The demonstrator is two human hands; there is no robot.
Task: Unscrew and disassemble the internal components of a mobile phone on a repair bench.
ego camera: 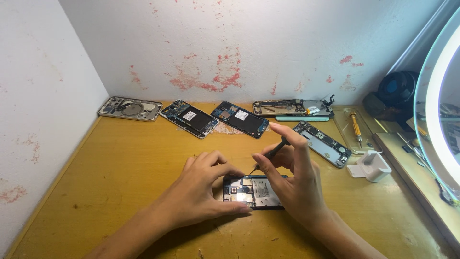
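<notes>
Both hands meet over an opened phone (254,192) lying near the front middle of the yellow bench (120,163), its long axis running left to right across the person's view. Left hand (203,189) curls over the phone's left end, thumb and fingers pinching its near and far edges to steady it. Right hand (292,180) arches above the right half, thumb and fingertips pinching a thin dark screwdriver (270,154) that slants down and to the left, its tip touching or just above the exposed board at the phone's far edge. That hand is the nearer one to the spot being worked. Farther back, well apart, other opened phones (215,117) lie in a row along the wall, and a small white stand (370,166) sits to the right.
</notes>
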